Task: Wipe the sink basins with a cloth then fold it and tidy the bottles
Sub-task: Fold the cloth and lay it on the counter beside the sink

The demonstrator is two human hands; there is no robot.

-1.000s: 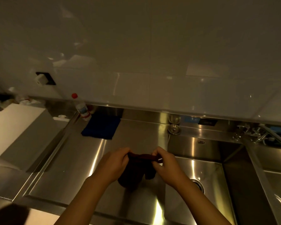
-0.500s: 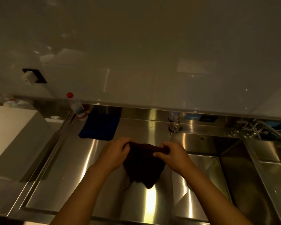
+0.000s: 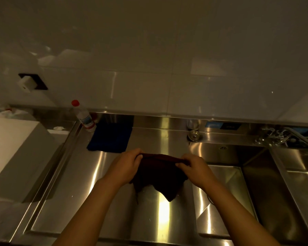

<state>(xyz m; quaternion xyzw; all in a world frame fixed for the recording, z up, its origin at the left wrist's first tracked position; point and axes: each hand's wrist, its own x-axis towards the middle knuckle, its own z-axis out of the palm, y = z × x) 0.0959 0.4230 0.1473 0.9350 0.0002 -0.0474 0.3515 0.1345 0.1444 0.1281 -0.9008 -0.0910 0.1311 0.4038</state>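
A dark brown cloth (image 3: 160,174) hangs above the steel drainboard (image 3: 89,183), stretched between my two hands. My left hand (image 3: 126,166) pinches its top left corner and my right hand (image 3: 194,167) pinches its top right corner. The lower part of the cloth droops in uneven points. The sink basin (image 3: 226,192) lies just right of the cloth, with a second basin (image 3: 306,189) at the far right. A clear bottle with a red cap (image 3: 83,116) stands at the back left corner of the drainboard.
A folded blue cloth (image 3: 110,138) lies on the drainboard next to the bottle. A glass (image 3: 194,129) stands on the back ledge. The tap (image 3: 274,135) sits between the basins. A white box (image 3: 14,150) is at the left. Tiled wall behind.
My hands have drawn apart, spreading the bunched cloth out wide along its top edge. The view has shifted slightly left.
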